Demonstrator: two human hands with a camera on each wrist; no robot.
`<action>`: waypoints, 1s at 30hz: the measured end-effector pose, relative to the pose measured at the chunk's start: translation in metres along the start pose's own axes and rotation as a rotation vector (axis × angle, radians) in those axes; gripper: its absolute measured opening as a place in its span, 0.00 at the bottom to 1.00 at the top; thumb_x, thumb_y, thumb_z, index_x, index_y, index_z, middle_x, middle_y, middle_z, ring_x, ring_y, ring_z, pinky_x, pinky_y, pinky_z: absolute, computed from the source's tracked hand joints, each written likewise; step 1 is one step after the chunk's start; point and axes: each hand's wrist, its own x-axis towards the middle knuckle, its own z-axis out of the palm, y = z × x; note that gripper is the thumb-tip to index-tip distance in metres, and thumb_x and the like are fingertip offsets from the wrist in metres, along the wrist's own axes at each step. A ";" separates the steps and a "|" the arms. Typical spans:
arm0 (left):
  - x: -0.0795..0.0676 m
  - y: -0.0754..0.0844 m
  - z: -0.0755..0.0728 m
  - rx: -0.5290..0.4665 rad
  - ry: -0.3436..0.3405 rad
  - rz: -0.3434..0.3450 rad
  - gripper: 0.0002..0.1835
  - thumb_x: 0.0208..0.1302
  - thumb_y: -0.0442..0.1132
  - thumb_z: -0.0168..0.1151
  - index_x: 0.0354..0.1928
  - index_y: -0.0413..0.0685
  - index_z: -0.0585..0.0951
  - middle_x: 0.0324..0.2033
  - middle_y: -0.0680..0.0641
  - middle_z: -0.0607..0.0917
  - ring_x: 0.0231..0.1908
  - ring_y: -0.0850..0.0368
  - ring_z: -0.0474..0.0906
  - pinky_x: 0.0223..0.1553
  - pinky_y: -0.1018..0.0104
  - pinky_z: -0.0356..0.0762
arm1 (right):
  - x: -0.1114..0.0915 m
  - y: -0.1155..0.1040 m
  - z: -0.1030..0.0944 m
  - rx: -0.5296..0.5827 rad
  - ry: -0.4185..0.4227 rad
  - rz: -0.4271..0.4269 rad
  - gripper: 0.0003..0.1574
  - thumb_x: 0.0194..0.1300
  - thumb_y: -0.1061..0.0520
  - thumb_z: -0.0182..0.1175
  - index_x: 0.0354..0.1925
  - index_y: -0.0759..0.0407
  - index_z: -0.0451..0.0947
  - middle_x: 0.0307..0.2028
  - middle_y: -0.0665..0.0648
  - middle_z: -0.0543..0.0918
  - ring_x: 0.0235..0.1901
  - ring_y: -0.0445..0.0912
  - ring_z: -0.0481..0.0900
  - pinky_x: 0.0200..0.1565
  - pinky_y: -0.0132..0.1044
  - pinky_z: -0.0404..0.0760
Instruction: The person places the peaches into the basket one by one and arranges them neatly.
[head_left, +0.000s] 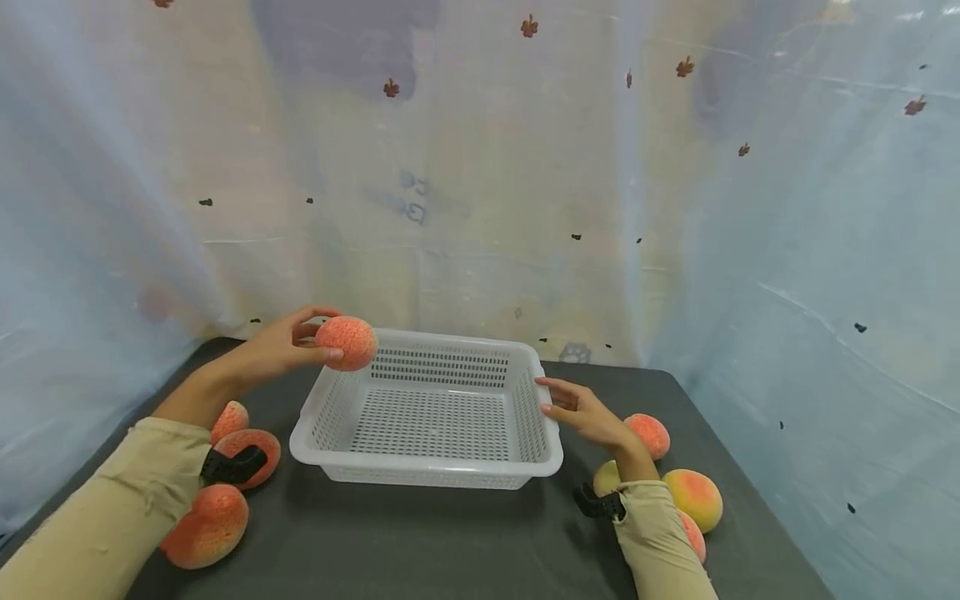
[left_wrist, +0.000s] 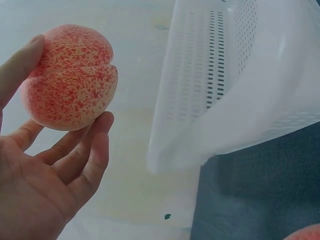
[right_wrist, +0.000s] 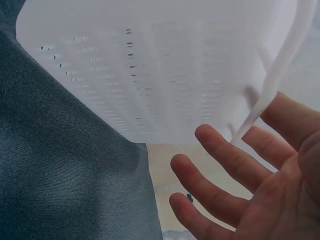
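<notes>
My left hand [head_left: 281, 342] holds a pink-orange speckled peach [head_left: 347, 343] between thumb and fingers, above the far left corner of a white plastic basket [head_left: 426, 457]. In the left wrist view the peach [left_wrist: 70, 80] shows its crease, with the thumb on one side and fingers beneath. My right hand [head_left: 581, 410] grips the basket's right rim. In the right wrist view the thumb reaches over the basket rim [right_wrist: 272, 80], while several fingers [right_wrist: 220, 200] spread loosely outside the basket wall. No fruit shows inside the basket.
On the dark tabletop [head_left: 390, 542], several peaches [head_left: 206, 527] lie left of the basket, partly hidden by the left forearm. More peaches [head_left: 693, 497], some yellowish, lie around the right forearm. A pale patterned sheet [head_left: 480, 183] hangs behind and at the sides.
</notes>
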 end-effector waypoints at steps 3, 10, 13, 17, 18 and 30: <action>0.004 0.002 0.000 0.000 -0.008 -0.003 0.36 0.69 0.50 0.65 0.73 0.52 0.61 0.65 0.35 0.75 0.63 0.37 0.74 0.61 0.35 0.72 | 0.002 -0.001 0.001 0.018 0.000 0.008 0.39 0.77 0.59 0.55 0.76 0.71 0.53 0.70 0.77 0.67 0.65 0.70 0.73 0.63 0.58 0.77; 0.018 0.003 0.004 -0.002 -0.027 -0.004 0.37 0.68 0.52 0.66 0.73 0.52 0.62 0.65 0.36 0.76 0.63 0.40 0.75 0.62 0.39 0.74 | 0.003 0.002 0.000 0.011 0.000 0.024 0.39 0.77 0.58 0.55 0.77 0.70 0.53 0.70 0.75 0.67 0.64 0.67 0.75 0.62 0.56 0.78; 0.025 0.004 0.006 -0.013 -0.039 -0.010 0.38 0.68 0.52 0.66 0.73 0.51 0.61 0.67 0.35 0.73 0.64 0.38 0.74 0.63 0.39 0.74 | 0.003 0.003 -0.001 0.003 0.002 0.032 0.40 0.77 0.58 0.56 0.77 0.70 0.53 0.70 0.75 0.68 0.63 0.64 0.78 0.61 0.52 0.80; 0.035 0.007 0.010 -0.025 -0.055 -0.016 0.39 0.68 0.51 0.66 0.74 0.48 0.60 0.66 0.34 0.74 0.64 0.38 0.75 0.62 0.41 0.76 | 0.002 0.004 -0.002 0.013 0.002 0.037 0.40 0.76 0.58 0.56 0.77 0.70 0.53 0.70 0.75 0.68 0.63 0.64 0.78 0.61 0.50 0.80; 0.038 0.008 0.011 -0.030 -0.062 -0.022 0.39 0.68 0.51 0.66 0.75 0.47 0.60 0.66 0.34 0.74 0.63 0.39 0.75 0.62 0.41 0.76 | 0.001 0.003 -0.001 0.019 0.001 0.035 0.40 0.76 0.58 0.56 0.77 0.70 0.53 0.71 0.75 0.67 0.63 0.65 0.77 0.61 0.51 0.80; 0.066 0.010 0.029 -0.134 -0.127 -0.141 0.41 0.71 0.49 0.63 0.76 0.41 0.56 0.67 0.27 0.70 0.57 0.39 0.80 0.51 0.50 0.85 | 0.001 0.004 0.001 0.027 -0.003 0.022 0.40 0.76 0.59 0.56 0.77 0.71 0.53 0.69 0.76 0.68 0.61 0.64 0.80 0.59 0.48 0.82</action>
